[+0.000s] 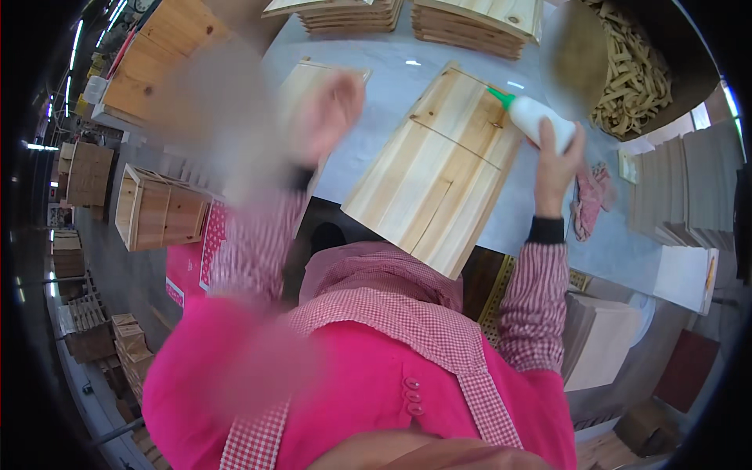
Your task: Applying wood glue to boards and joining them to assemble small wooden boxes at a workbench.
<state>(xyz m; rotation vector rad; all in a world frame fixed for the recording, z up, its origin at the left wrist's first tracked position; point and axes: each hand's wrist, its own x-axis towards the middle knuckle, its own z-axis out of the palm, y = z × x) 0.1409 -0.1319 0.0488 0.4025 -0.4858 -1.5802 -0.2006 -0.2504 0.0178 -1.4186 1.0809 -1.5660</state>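
Note:
My right hand (558,164) grips a white squeeze bottle (529,115), tilted so its green nozzle (500,97) points left over the far right edge of a pale wooden panel (431,176). The panel has grooves cut across and along it, and its near end reaches past the table's edge toward my lap. My left hand (333,113) is left of it, fingers curled, over a second wooden board (305,78). A blurred patch covers part of this hand, so whatever its fingers hold is hidden.
Stacks of wooden panels (474,33) stand at the table's far side. A bin of thin wooden strips (630,74) is at the far right. A pink cloth (592,200) lies beside my right wrist. Stacked boards (681,188) stand at the right; a wooden crate (164,207) is left.

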